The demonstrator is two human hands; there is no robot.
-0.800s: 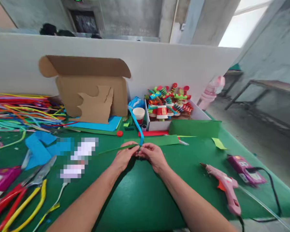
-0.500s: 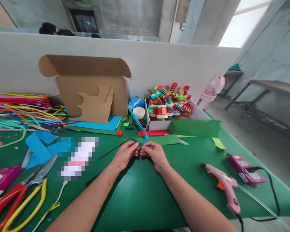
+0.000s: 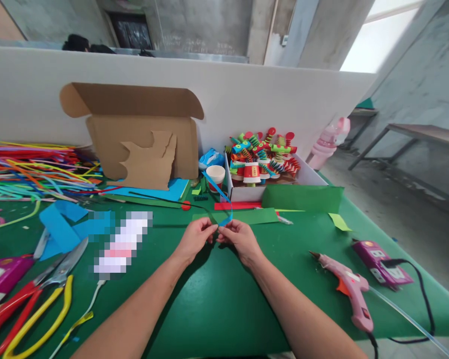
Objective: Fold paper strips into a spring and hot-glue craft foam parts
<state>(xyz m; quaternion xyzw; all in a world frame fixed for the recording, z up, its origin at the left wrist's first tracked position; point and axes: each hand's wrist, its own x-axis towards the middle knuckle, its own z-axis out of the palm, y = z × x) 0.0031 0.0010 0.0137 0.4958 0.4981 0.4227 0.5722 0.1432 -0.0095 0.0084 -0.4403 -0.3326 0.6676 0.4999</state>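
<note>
My left hand (image 3: 193,240) and my right hand (image 3: 240,239) meet at the middle of the green table, fingertips pinched together. Between them they hold the joined ends of two paper strips. A blue strip (image 3: 219,192) bends up and back from the pinch toward the paper cup (image 3: 215,175). A dark green strip (image 3: 164,198) runs from the pinch up and left over the table. Both hands hover just in front of a flat green paper sheet (image 3: 254,216).
A pink glue gun (image 3: 349,289) and a pink charger box (image 3: 381,262) lie at the right. Scissors (image 3: 56,273) and red and yellow pliers (image 3: 26,314) lie at the left. Pipe cleaners (image 3: 33,169), an open cardboard box (image 3: 142,134) and a white box (image 3: 309,175) of finished colourful toys stand behind.
The green strip has swung from lying flat leftward to pointing up and back left. The blue strip has folded over toward the right. Both hands stayed in place, still pinching.
</note>
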